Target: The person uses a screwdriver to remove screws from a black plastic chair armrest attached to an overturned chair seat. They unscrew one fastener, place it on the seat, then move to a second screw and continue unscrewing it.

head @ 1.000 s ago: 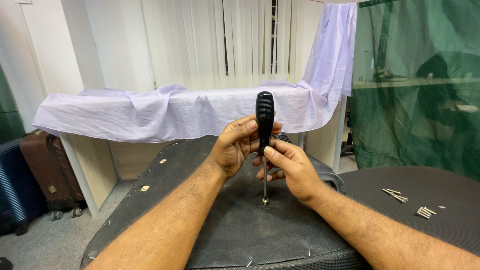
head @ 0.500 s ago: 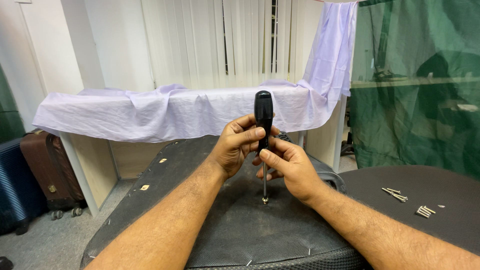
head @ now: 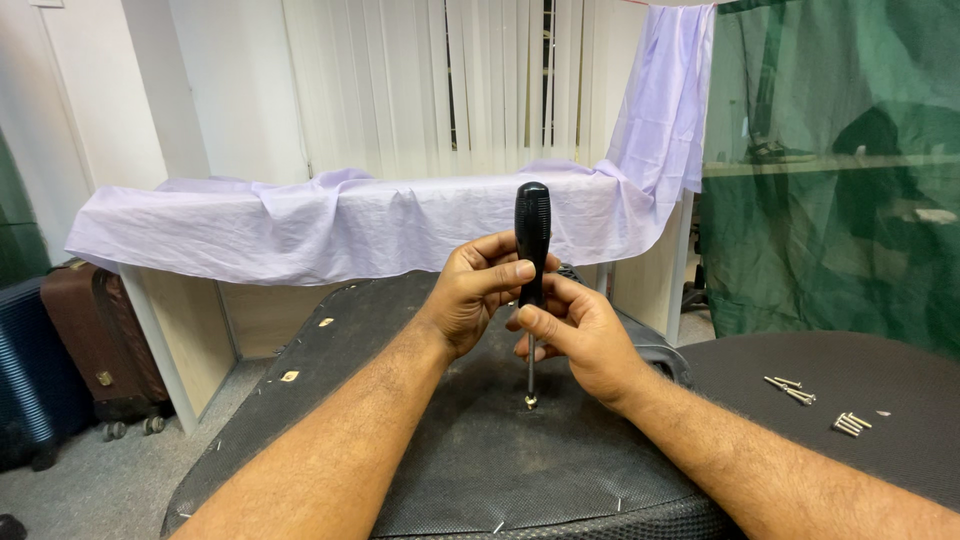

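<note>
Screwdriver [head: 531, 240] stands upright on the panel [head: 480, 460] at centre; loose screws [head: 815, 405] lie at three o'clock; suitcase [head: 100, 345] at nine.

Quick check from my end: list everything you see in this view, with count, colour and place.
screwdriver: one, black handle, upright at centre, tip on a screw
screw: one, brassy, in the dark panel under the tip
dark panel: one, black textured fabric, foreground
loose screws: two small piles, silver, on the round black surface at right
cloth: one, lilac, draped over the desk behind
blinds: white, vertical, back wall
sheet: green, right
suitcases: two, brown and dark blue, floor at left
left hand: on the handle
right hand: on the lower handle and shaft
</note>
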